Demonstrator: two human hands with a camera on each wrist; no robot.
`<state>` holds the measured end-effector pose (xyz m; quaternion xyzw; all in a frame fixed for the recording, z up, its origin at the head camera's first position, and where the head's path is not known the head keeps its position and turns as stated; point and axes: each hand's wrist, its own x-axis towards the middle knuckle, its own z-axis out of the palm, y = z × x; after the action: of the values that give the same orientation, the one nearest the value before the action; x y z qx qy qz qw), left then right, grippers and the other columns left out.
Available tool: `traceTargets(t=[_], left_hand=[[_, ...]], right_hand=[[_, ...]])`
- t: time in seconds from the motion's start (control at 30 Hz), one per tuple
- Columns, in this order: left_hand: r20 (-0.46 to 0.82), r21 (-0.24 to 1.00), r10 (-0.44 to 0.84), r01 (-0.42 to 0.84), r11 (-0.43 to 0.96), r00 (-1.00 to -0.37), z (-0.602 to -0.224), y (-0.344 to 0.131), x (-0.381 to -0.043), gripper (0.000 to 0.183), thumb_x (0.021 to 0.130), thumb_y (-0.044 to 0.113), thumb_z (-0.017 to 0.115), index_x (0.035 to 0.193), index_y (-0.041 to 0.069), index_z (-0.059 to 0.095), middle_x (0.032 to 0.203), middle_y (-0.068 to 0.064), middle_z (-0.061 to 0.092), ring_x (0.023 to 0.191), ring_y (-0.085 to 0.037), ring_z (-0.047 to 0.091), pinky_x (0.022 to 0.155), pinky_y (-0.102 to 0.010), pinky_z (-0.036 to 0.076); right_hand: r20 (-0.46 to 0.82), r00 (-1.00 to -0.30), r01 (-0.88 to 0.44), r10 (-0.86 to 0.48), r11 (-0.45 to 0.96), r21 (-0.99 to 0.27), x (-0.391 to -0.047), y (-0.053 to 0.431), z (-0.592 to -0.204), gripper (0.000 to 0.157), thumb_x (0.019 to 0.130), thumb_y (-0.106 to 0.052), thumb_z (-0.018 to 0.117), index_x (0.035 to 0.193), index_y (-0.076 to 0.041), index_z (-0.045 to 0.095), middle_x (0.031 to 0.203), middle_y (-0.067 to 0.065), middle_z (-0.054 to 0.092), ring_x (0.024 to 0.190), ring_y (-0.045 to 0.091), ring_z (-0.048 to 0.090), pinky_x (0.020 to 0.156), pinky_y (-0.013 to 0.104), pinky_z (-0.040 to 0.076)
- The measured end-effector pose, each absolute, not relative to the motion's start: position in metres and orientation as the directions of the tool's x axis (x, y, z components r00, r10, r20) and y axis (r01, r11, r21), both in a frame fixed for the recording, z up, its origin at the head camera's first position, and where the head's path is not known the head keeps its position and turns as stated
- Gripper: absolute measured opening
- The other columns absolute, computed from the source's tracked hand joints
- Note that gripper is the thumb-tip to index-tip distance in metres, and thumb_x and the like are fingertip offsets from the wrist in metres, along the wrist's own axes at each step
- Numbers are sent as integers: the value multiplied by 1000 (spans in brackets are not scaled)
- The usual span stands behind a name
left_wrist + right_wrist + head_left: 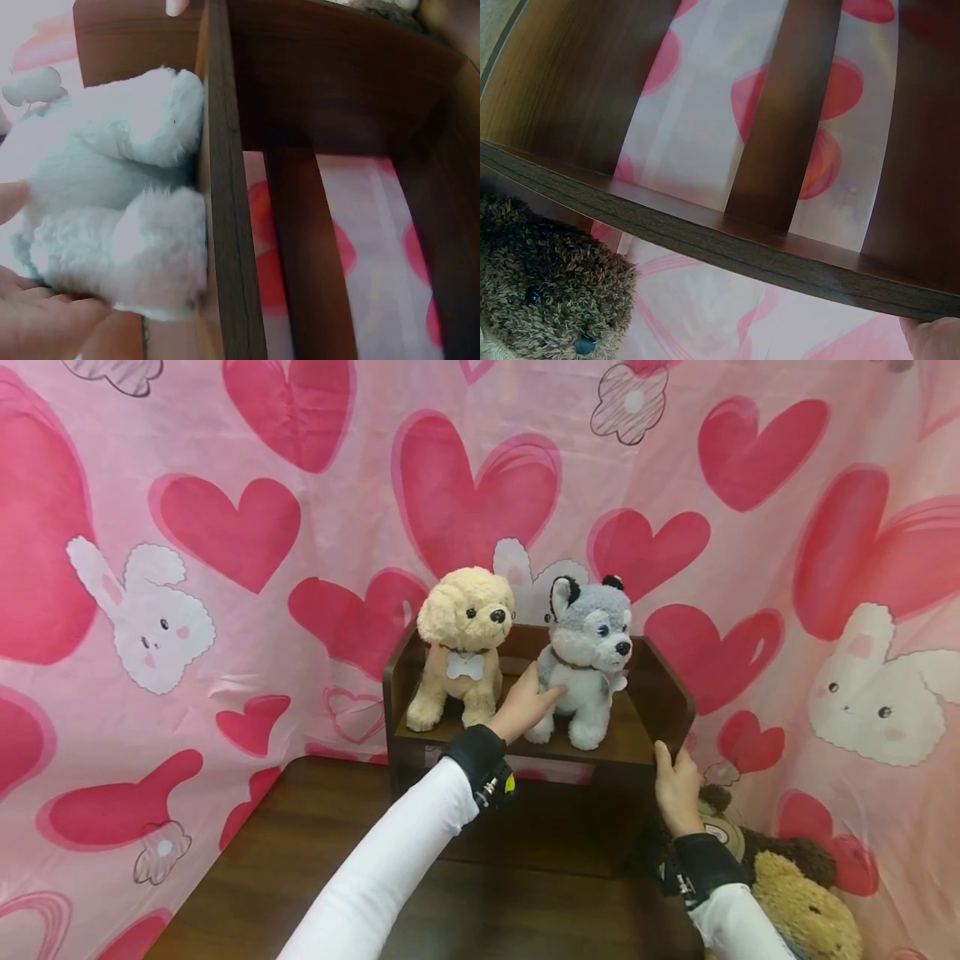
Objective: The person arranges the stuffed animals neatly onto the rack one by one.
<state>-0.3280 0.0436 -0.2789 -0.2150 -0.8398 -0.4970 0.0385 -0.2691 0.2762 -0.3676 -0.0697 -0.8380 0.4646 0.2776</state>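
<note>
On the upper board of a dark wooden shelf (450,743), a grey and white husky plush (588,693) sits upright at the right. My left hand (528,703) grips its side, thumb across the belly. In the left wrist view, the husky's white legs (150,255) stand at the board's front edge, with my left fingers (52,322) curled against the fur. At the shelf's right front corner, my right hand (678,785) holds the side panel, fingertips on its edge. A cream puppy plush (465,643) with a white bone-shaped tag sits left of the husky.
The shelf stands on a brown wooden table (300,843). Right of it are a dark brown plush (795,852) and a golden-tan plush (806,910). Behind hangs a pink cloth (360,435) printed with hearts and rabbits. Below the upper board is a compartment with a back slat (784,120).
</note>
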Motion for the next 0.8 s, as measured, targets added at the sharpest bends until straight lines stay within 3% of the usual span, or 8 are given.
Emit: traceTargets(t=[0.07, 0.13, 0.23, 0.3, 0.4, 0.57, 0.8], left_hand=[[252, 761, 353, 410, 503, -901, -278, 37, -325, 67, 93, 32, 49, 144, 1, 18, 142, -16, 35, 126, -23, 39, 100, -33, 35], [245, 665, 388, 445, 600, -889, -275, 32, -322, 60, 93, 34, 50, 139, -1, 31, 132, -16, 48, 116, -23, 51, 92, -32, 42], [235, 492, 441, 498, 715, -866, -267, 24, -320, 42, 93, 33, 50, 113, -3, 55, 99, -13, 64, 84, -20, 62, 71, -28, 48], [218, 391, 463, 511, 765, -859, -260, 20, -319, 30, 92, 33, 51, 85, 5, 59, 74, -5, 59, 65, -16, 55, 58, -27, 43], [140, 293, 491, 510, 809, -860, -251, 14, -316, 32, 90, 32, 53, 65, 12, 49, 61, 3, 44, 55, -12, 43, 51, -26, 36], [50, 234, 567, 561, 794, -822, -242, 3, -308, 32, 88, 30, 56, 61, 14, 48, 58, 5, 41, 54, -11, 40, 50, -23, 33], [36, 220, 635, 626, 748, -771, -249, -13, -296, 22, 87, 30, 59, 74, 12, 62, 65, 6, 51, 58, -8, 48, 52, -22, 38]], right_hand=[[397, -837, -139, 377, 554, -820, -269, 276, -368, 45, 99, -26, 35, 115, 14, 46, 113, 35, 50, 105, 42, 46, 89, 54, 35], [396, -834, -134, 384, 554, -822, -269, 275, -368, 45, 99, -26, 35, 114, 14, 46, 112, 35, 50, 105, 42, 46, 89, 53, 35], [400, -829, -131, 390, 560, -818, -268, 275, -368, 45, 99, -26, 35, 114, 14, 46, 113, 36, 50, 106, 42, 46, 89, 54, 34], [404, -830, -133, 385, 567, -813, -268, 274, -367, 45, 99, -26, 35, 114, 14, 46, 113, 36, 49, 106, 43, 45, 90, 54, 34], [403, -836, -135, 373, 573, -809, -268, 275, -367, 45, 99, -26, 35, 117, 15, 45, 115, 37, 48, 108, 44, 44, 91, 55, 33], [396, -841, -132, 369, 570, -811, -267, 276, -367, 46, 99, -27, 34, 119, 14, 44, 117, 37, 47, 110, 45, 44, 92, 56, 33], [409, -830, -133, 380, 576, -806, -268, 275, -367, 44, 99, -26, 35, 113, 14, 47, 112, 37, 50, 106, 45, 46, 88, 56, 34]])
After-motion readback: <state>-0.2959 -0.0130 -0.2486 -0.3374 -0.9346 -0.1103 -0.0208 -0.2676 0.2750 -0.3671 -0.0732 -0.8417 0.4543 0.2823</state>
